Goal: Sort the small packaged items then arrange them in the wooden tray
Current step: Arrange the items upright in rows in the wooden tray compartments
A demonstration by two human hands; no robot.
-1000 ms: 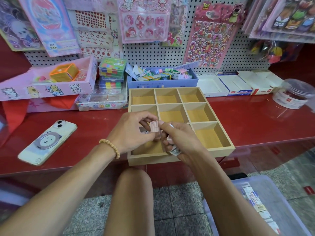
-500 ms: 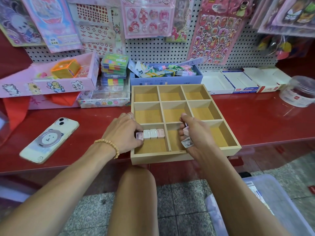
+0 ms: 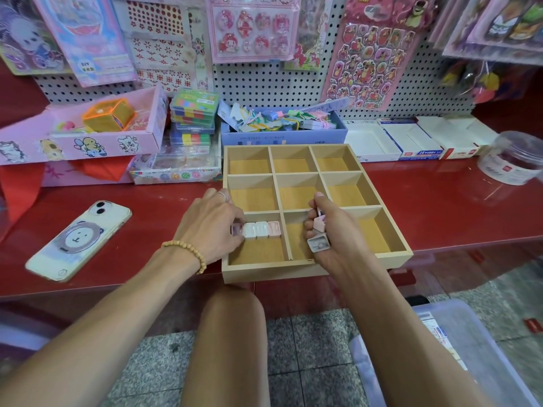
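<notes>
Both hands have separated since a second ago, when they met over the wooden tray [image 3: 317,270] passing a small packet between them; now each works its own side, and little differs from half a second back. Using the tray as the landmark: it sits on a red counter [image 3: 440,207], three compartments by three, with its near edge overhanging toward the person. A row of packets [image 3: 260,229], four small pink and white blocks, stands in the near-left compartment, pressed against that compartment's far wall. The row's long axis runs left to right, parallel to the tray's near edge, and each packet shows a narrow face upward. The left hand [image 3: 210,221] rests at the row's left end, fingers curled down onto the end packet, apparently pinching or steadying it. The right hand [image 3: 329,230] hovers over the near-middle compartment, fingers closed around a few spare packets [image 3: 318,243], one grey-edged piece poking out toward the person. The row lies to the left of the right hand, just across one divider, so the right hand is the supplier and the left the nearer placer. The row already seems to span its compartment, so the next packet probably begins a second line in front. A phone [image 3: 78,240] lies well left of the tray.
</notes>
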